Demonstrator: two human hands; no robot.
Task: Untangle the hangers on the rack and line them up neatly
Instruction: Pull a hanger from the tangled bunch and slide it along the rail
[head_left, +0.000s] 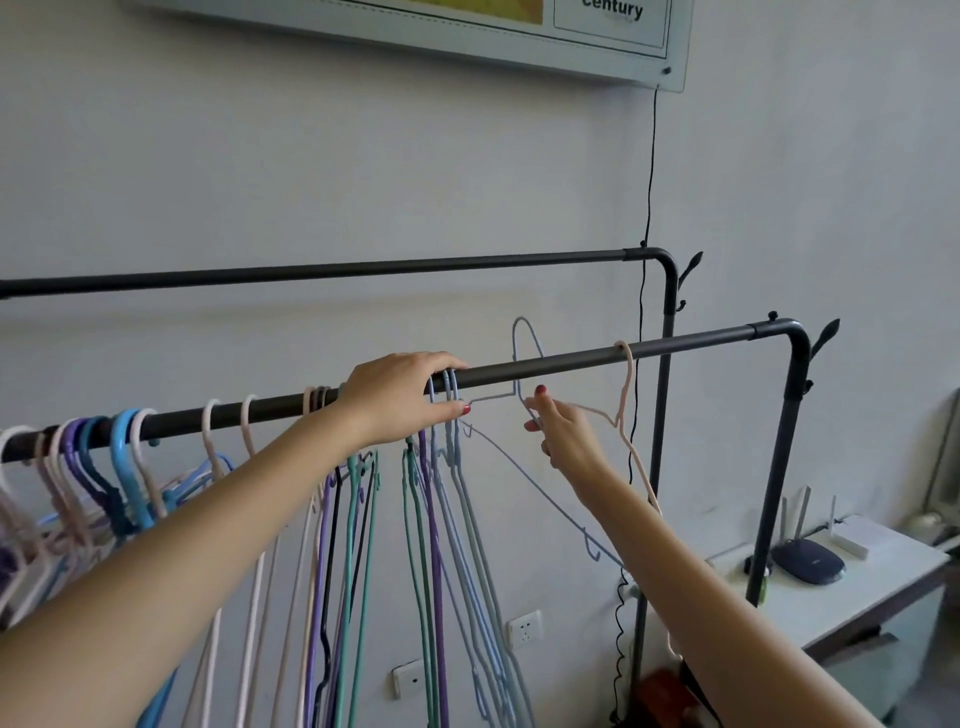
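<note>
Head view: the light blue wire hanger (524, 364) looks light and springy, its thin coated wire likely to snag neighbouring hooks, so the neck just under the hook seems the safest place to hold it. Its hook stands above the front rail (571, 358) toward the rail's right end, not hung on it, and one shoulder wire slopes down to the right. The right hand (563, 431) pinches that neck between thumb and fingers, its grip narrow and holding the hanger just below the rail. The left hand (405, 400) rests over the rail near its middle, fingers closed on the hooks of a blue-grey bunch of hangers (457, 467) hanging straight down. A pink hanger (628, 395) hangs alone nearer the right corner; crowded pastel hangers (104, 467) fill the left end.
</note>
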